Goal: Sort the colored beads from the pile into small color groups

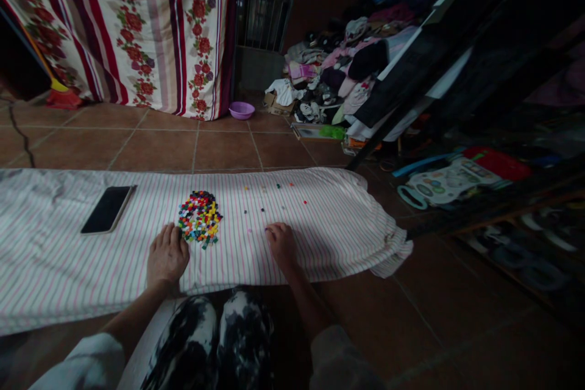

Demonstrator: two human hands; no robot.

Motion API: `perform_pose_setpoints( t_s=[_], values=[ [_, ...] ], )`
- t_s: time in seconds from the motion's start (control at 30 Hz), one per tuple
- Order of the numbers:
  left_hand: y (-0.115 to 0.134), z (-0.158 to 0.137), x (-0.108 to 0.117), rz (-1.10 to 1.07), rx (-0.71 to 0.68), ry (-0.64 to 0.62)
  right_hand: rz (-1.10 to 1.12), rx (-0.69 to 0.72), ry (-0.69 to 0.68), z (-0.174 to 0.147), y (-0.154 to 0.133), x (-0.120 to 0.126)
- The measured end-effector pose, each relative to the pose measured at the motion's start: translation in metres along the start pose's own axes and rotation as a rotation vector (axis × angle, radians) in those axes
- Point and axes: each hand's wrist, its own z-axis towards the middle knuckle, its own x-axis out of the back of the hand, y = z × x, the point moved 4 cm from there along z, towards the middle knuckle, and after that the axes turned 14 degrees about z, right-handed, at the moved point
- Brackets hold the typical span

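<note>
A pile of small multicoloured beads or blocks [200, 217] lies on the striped cloth in front of me. My left hand [168, 254] rests palm down at the pile's lower left edge, fingers stretched out and holding nothing visible. To the right, my right hand [281, 245] is low over the cloth with its fingertips pinched together. A tiny dark purple piece [266, 230] shows at those fingertips. Several single pieces are spread apart around it, among them a red one [305, 202], a black one [262, 209], a green one [278, 186] and a pale pink one [249, 230].
A smartphone [108, 209] lies left of the pile on the striped cloth [347, 237]. Beyond are a purple basin [241, 110], a floral curtain [159, 30], a red broom [64, 96] and a heap of clothes [342, 73]. A dark rack post [388, 125] stands at the right.
</note>
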Motion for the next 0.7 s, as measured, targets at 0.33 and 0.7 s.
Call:
perform_pose_setpoints(
  t_s=[0.33,0.7],
  values=[
    [-0.0009,-0.0004,-0.0041,0.039,-0.017,0.0,0.033,-0.084,0.034,0.001,0.0014,-0.0024],
    [-0.0013,-0.0005,-0.0051,0.036,-0.021,0.004,-0.009,-0.029,0.084,-0.0041,-0.0019,-0.0041]
  ],
)
